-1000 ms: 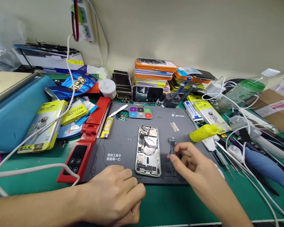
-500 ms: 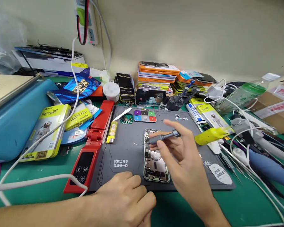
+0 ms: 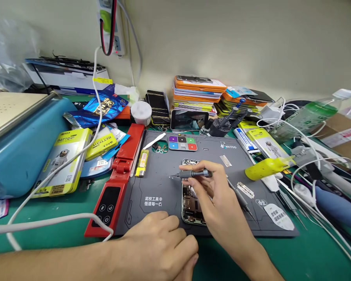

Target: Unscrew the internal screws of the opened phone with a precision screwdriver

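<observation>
My right hand (image 3: 218,195) pinches a grey precision screwdriver (image 3: 194,174), held nearly level and pointing left. Its thin tip is over the dark repair mat (image 3: 160,187), close to tiny bright specks too small to name. Under that hand lies an opened phone (image 3: 190,203), its inner parts bare and its right side partly covered by my fingers. Curled closed at the mat's front edge is my left hand (image 3: 166,244); whatever its fingers hold, if anything, is hidden. A second slim screwdriver-like tool (image 3: 244,203) lies on the mat to the right of the phone.
A red hinged device (image 3: 117,183) and a yellow-ended battery-like piece (image 3: 142,163) lie left. Behind are a coloured tray (image 3: 181,143), a propped phone (image 3: 189,120) and a tool holder (image 3: 220,127). A yellow bottle (image 3: 263,168) and a blade (image 3: 245,190) are right; a white cable (image 3: 61,216) crosses left.
My right hand has brought the screwdriver left and its tip down from above the phone to the specks on the mat. The left hand stays curled; the view has shifted slightly.
</observation>
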The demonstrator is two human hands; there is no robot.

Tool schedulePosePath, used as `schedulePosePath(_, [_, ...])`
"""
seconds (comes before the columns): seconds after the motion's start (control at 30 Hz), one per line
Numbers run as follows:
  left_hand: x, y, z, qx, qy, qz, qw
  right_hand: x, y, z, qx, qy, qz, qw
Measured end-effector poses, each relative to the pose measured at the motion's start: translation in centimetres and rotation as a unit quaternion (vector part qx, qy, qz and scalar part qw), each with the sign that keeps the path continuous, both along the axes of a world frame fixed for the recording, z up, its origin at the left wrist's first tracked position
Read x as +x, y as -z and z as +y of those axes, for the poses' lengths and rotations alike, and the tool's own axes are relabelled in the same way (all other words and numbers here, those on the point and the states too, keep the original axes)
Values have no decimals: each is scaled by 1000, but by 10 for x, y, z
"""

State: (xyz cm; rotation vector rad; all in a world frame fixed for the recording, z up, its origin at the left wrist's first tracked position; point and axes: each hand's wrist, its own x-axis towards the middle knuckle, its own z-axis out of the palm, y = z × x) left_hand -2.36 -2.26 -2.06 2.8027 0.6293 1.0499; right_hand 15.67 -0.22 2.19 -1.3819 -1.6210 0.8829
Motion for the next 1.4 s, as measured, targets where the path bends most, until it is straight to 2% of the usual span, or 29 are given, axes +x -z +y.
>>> schedulePosePath(0.17, [0, 0, 0, 1, 5, 7, 1000, -2, -1, 3, 9, -11, 5, 1000])
schedulePosePath(0.4, [-2, -1, -1, -8, 17, 26, 999, -16, -9, 17, 33, -86, -21, 996])
schedulePosePath(0.6, [-6, -3, -1, -18, 32, 35, 999, -4, -14, 26, 42, -38, 12, 998])
schedulePosePath(0.8, [-7, 2, -3, -21, 36, 46, 998, 9, -19, 31, 35, -5, 80, 996])
schedulePosePath(0.93, [-7, 0, -1, -26, 41, 53, 997, 7, -19, 27, 23, -21, 97, 995])
schedulePosePath(1.1, [-10, -9, -1, -22, 62, 80, 995, 6, -15, 25, 38, -30, 94, 994])
schedulePosePath(1.27, [-10, -10, -1, -15, 7, 120, 993, 7, -15, 24, 35, -29, 107, 993])
schedulePosePath(1.4, [-8, -7, -1, -12, -8, 139, 990, 7, -17, 22, 32, -34, 106, 993])
